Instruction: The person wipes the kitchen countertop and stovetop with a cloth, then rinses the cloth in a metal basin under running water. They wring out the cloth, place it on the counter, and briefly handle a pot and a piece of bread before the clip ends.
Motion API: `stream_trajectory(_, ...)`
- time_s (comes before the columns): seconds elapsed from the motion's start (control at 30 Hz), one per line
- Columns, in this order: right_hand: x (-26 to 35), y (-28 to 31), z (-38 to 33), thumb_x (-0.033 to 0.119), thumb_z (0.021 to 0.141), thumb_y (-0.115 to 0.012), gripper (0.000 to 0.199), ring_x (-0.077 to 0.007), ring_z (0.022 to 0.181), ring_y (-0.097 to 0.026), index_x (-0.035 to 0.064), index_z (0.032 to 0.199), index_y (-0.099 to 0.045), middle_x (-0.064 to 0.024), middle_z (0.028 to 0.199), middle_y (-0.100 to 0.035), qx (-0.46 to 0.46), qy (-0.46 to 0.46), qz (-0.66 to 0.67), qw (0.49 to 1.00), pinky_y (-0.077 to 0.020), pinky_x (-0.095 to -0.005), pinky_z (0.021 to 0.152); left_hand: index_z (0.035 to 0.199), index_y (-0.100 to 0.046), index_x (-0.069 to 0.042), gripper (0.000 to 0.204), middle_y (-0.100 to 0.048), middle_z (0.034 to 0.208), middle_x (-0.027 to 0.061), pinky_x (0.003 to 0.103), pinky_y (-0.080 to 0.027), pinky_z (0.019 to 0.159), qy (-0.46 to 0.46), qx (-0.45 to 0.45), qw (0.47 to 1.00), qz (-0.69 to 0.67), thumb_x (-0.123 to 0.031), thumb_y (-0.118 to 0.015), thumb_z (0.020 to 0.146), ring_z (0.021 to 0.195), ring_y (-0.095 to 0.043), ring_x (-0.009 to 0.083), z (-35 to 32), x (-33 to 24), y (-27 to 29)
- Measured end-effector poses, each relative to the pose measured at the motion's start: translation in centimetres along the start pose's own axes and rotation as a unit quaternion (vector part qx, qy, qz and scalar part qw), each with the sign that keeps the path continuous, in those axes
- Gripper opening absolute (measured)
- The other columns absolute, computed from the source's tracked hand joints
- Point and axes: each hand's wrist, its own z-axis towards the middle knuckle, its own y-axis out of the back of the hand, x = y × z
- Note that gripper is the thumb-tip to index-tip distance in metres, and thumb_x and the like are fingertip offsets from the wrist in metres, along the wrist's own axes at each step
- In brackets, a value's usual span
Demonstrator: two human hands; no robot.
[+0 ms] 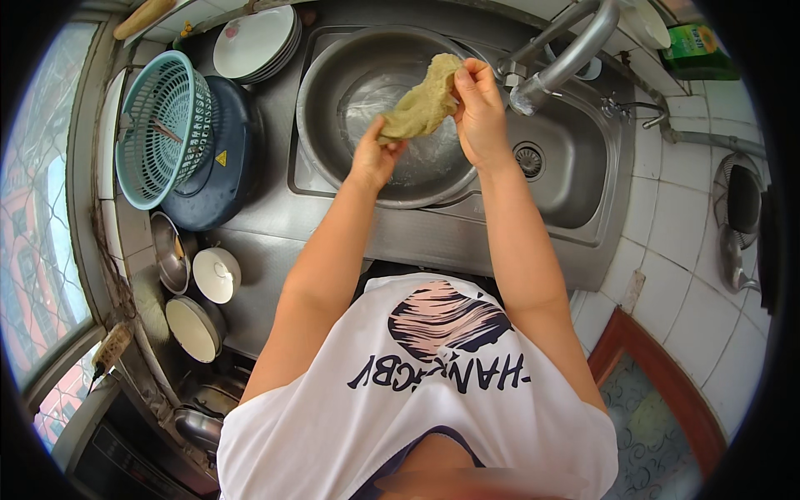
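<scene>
Over a wide round metal basin point(321, 137), I hold a crumpled yellow-green cloth point(421, 104) between both hands. My left hand point(375, 158) grips its lower left end, with the thumb on top and the fingers underneath. My right hand point(479, 112) pinches the upper right end between thumb and fingers. The cloth slants up to the right, folded and bunched along its length. Below it, the basin's bottom is shiny, with whitish smears; whether water lies in it I cannot tell. The basin rests over the left bowl of the steel sink.
A faucet point(567, 58) stands above the right sink bowl point(575, 183). Stacked plates point(250, 42) sit at the back left. A blue-green plastic basket point(162, 133) rests on a dark round appliance point(237, 158). Bowls point(217, 275) crowd the left counter. A green bottle point(692, 54) stands far right.
</scene>
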Motion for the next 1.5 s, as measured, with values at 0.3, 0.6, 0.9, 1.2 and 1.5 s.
stream_trajectory(0.3, -11.3, 8.9, -0.6, 0.02, 0.089, -0.048, 0.035, -0.0313, 0.115, -0.05, 0.0133, 0.123, -0.046, -0.0129, 0.129, -0.049, -0.118, -0.175, -0.508, 0.835, -0.0392, -0.0367, 0.093, 0.119, -0.052, -0.01, 0.048, -0.056, 0.112, 0.0114, 0.037, -0.05, 0.074, -0.083, -0.159, 0.731, 0.659, -0.032, -0.066, 0.078, 0.095, -0.057, 0.028, -1.3, -2.2, 2.0)
stream_trajectory(0.6, -11.8, 5.5, -3.7, 0.011, 0.086, -0.044, 0.041, -0.0287, 0.116, -0.048, 0.0208, 0.125, -0.051, -0.0095, 0.128, -0.047, 0.193, -0.209, -0.808, 0.516, -0.0356, -0.0441, 0.096, 0.113, -0.057, -0.018, 0.036, -0.054, 0.118, 0.0052, 0.046, -0.029, 0.101, -0.112, -0.062, 0.355, 0.926, -0.025, -0.059, 0.078, 0.116, -0.047, 0.0225, -0.8, 2.5, 3.0)
stream_trajectory(0.9, -8.9, 5.5, -2.3, 0.013, 0.087, -0.041, 0.033, -0.0321, 0.095, -0.061, 0.0127, 0.116, -0.058, -0.0147, 0.106, -0.063, 0.073, -0.121, -0.737, 0.661, -0.0487, -0.042, 0.08, 0.105, -0.061, -0.011, 0.027, -0.065, 0.099, 0.0088, 0.037, -0.047, 0.079, -0.161, -0.097, 0.65, 0.737, -0.028, -0.053, 0.085, 0.089, -0.061, 0.028, -0.7, -0.9, 0.6)
stream_trajectory(1.2, -1.0, 0.1, -1.0, 0.021, 0.091, -0.049, 0.026, -0.0121, 0.092, -0.055, 0.0014, 0.105, -0.058, -0.0048, 0.097, -0.06, 0.006, -0.117, -0.196, 0.974, -0.0443, -0.0257, 0.076, 0.113, -0.053, -0.001, 0.031, -0.058, 0.113, 0.0121, 0.032, -0.044, 0.088, -0.158, 0.167, 0.938, 0.259, -0.022, -0.04, 0.094, 0.1, -0.058, 0.0208, -5.8, -4.2, -8.3)
stream_trajectory(1.5, -1.9, 1.2, -1.8, 0.016, 0.091, -0.048, 0.021, -0.0107, 0.089, -0.054, 0.0026, 0.103, -0.058, -0.0035, 0.095, -0.059, 0.019, -0.052, -0.219, 0.974, -0.043, -0.0247, 0.079, 0.125, -0.036, -0.002, 0.047, -0.05, 0.118, 0.0223, 0.044, -0.045, 0.093, 0.061, -0.029, 0.993, 0.102, -0.038, -0.039, 0.095, 0.108, -0.052, 0.0315, -3.8, -2.5, -2.7)
